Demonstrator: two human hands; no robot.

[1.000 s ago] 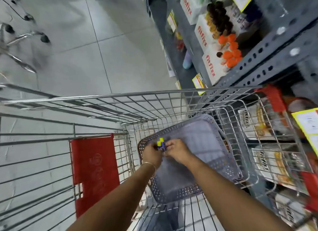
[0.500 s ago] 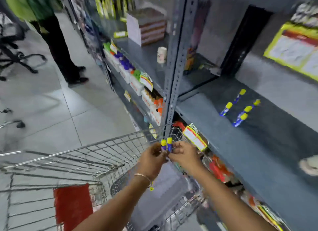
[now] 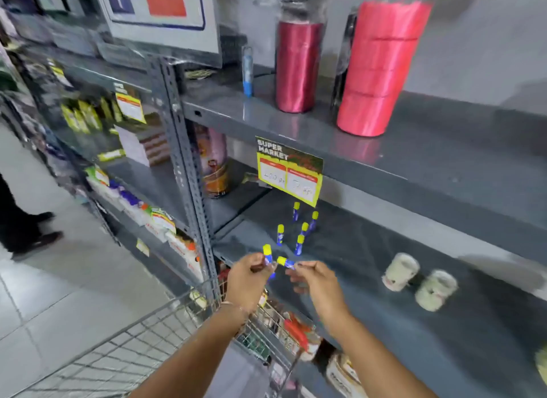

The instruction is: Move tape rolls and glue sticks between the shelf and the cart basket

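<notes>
My left hand point(image 3: 248, 282) grips a blue glue stick with a yellow cap point(image 3: 268, 257), held upright. My right hand point(image 3: 317, 282) pinches a second glue stick point(image 3: 286, 262), its cap pointing left. Both hands hover at the front edge of the grey middle shelf point(image 3: 370, 267). Several more glue sticks point(image 3: 299, 243) stand upright on that shelf just beyond my hands. Two white tape rolls point(image 3: 400, 271) lie further right on the same shelf. The wire cart point(image 3: 124, 359) is below my left arm; its basket is out of view.
Red ribbon rolls point(image 3: 296, 66) and a taller pink-red stack point(image 3: 376, 71) stand on the upper shelf. A yellow price tag point(image 3: 288, 171) hangs from that shelf's edge. A grey upright post point(image 3: 189, 172) stands left of my hands. A person's legs point(image 3: 26, 228) are at far left.
Both hands rose from the cart basket up to the shelf edge with the two glue sticks. The sticks, held together before, are now apart, one in each hand.
</notes>
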